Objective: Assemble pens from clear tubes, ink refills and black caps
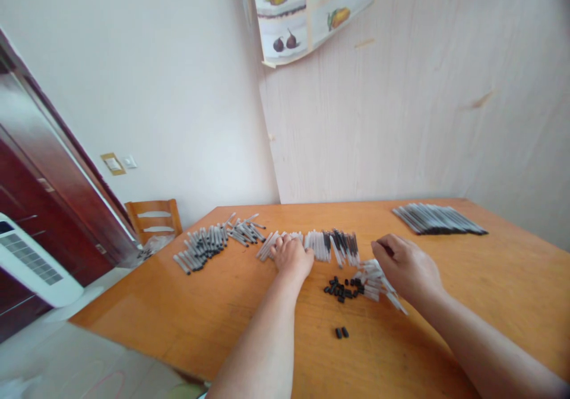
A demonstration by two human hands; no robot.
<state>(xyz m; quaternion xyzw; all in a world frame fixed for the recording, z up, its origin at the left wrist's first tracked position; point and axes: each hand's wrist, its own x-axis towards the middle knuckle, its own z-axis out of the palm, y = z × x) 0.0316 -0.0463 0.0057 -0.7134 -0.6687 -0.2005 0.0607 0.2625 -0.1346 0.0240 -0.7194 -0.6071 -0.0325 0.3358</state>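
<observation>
My left hand [291,256] lies over a row of pale, see-through pen barrels [317,244], fingers somewhat spread and touching them. Dark pieces like pens or refills [342,243] lie among the barrels at the row's right end. My right hand [412,268] is closed, its fingers curled inward beside and above a loose heap of clear plastic pen parts [373,279]; whatever it holds is hidden. Small black pen caps or plugs [344,290] are piled between the hands. Nearer to me lie two black pieces [342,332].
Pens with black ends [202,247] lie at the left of the wooden table [249,322], with more scattered pens [246,231] behind. A neat fan of black-ended pens [439,218] sits at the back right. A chair [154,218] stands beyond the left edge.
</observation>
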